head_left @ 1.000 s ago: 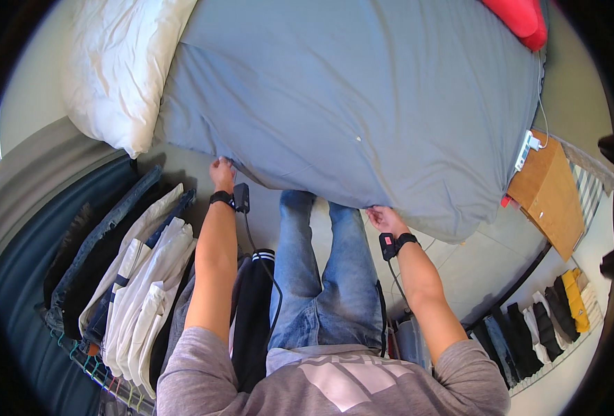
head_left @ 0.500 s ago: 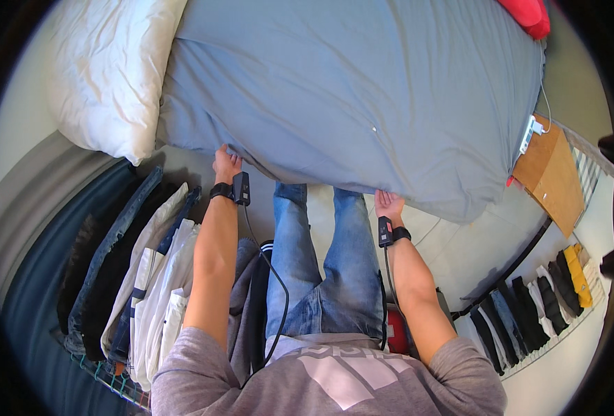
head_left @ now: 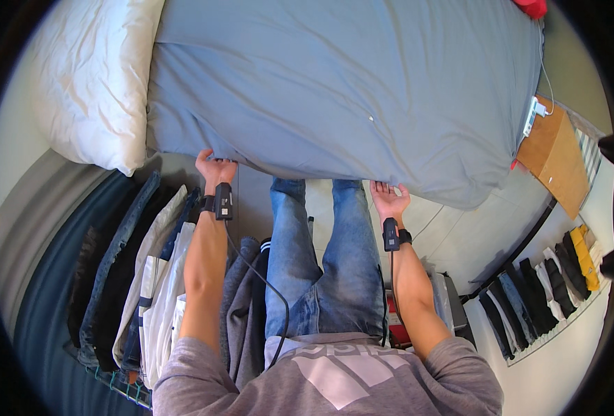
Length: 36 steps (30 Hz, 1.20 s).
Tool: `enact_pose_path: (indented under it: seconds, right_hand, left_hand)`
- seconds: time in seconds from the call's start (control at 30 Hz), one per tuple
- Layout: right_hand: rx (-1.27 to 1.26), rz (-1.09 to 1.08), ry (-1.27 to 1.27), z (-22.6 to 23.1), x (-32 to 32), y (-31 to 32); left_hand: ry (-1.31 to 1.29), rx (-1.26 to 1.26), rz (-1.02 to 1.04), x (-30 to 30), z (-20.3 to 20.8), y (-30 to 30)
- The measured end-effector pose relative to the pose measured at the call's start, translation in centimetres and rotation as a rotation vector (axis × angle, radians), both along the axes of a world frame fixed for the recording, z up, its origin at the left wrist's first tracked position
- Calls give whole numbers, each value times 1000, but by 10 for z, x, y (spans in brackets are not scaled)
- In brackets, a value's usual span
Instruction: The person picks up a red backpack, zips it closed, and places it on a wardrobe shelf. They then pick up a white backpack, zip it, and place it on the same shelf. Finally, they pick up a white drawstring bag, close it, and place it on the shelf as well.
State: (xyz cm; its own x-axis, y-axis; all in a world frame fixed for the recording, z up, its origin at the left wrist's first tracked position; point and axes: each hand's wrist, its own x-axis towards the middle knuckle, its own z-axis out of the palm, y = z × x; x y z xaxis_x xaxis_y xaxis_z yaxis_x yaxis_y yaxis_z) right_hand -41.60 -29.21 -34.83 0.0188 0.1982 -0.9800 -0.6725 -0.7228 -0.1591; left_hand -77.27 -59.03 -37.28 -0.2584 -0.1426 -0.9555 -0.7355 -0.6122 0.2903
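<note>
the wide grey cloth sheet (head_left: 307, 90) lies spread but creased, its near edge untucked at the bare left hand (head_left: 215, 170) and bare right hand (head_left: 390, 200), their fingers' hold impossible to tell.

Clothes (head_left: 138, 284) hang beside a dark blue curtain (head_left: 50, 277).

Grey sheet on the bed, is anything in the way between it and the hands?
Nothing visible: the left hand and right hand are both at the near edge of the grey sheet. The white bedding lies off to the left, not between.
</note>
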Motion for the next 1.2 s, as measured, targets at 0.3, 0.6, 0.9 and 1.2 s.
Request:
enact_pose_path:
  seconds: [0.3,0.6,0.9,1.2]
  right_hand:
    - [19,-40,143,4,-2,1]
    - [14,11,-29,-3,-6,1]
    - [-111,367,-31,-28,-45,-48]
    - [-150,-33,123,2,-71,-51]
  left_hand:
    - [54,76,3,7,5,-2]
    - [-267,-80,-401,71,-18,17]
    - [-210,9,-216,127,-6,104]
    - [-169,180,3,111,13,110]
